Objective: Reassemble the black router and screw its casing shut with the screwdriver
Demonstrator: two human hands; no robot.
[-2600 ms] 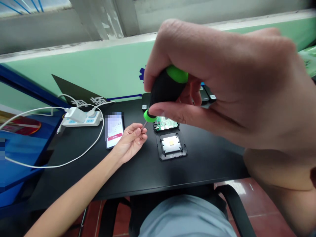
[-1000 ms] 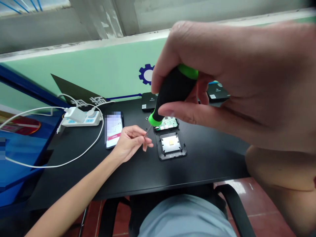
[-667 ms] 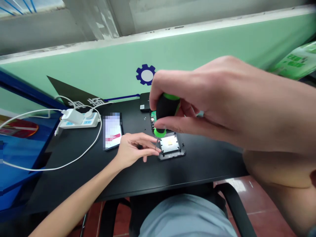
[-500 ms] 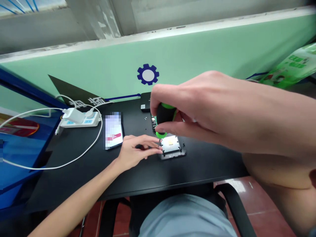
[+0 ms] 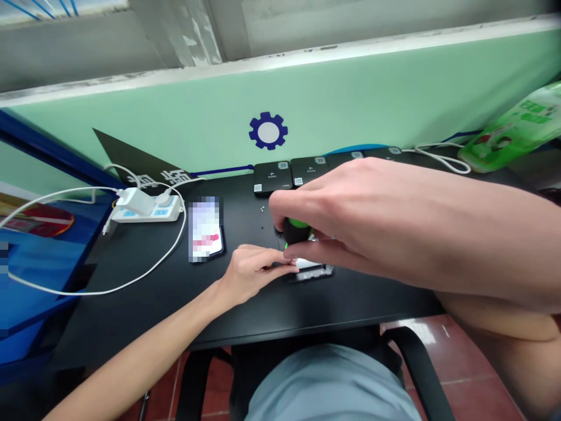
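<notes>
My right hand (image 5: 359, 219) is wrapped round the black and green handle of a screwdriver (image 5: 297, 232), held above an opened electronic device (image 5: 313, 273). The device lies on the table, a silvery plate in its black casing; my right hand hides much of it. From the left, my left hand (image 5: 252, 270) reaches to the casing's near left corner, thumb and forefinger pinched close to the screwdriver's lower end. What sits between those fingertips, and the screwdriver's tip, I cannot make out.
Several black boxes (image 5: 272, 177) line the back of the black table (image 5: 245, 318). Small screws (image 5: 262, 209) lie left of the screwdriver. Further left are a phone (image 5: 205, 231) and a white power strip (image 5: 146, 211) with looping cables. A green packet (image 5: 512, 128) stands far right.
My right hand and the screwdriver have come lower over the device, covering more of it. My left fingers have drawn closer together. More of the black boxes at the back now shows.
</notes>
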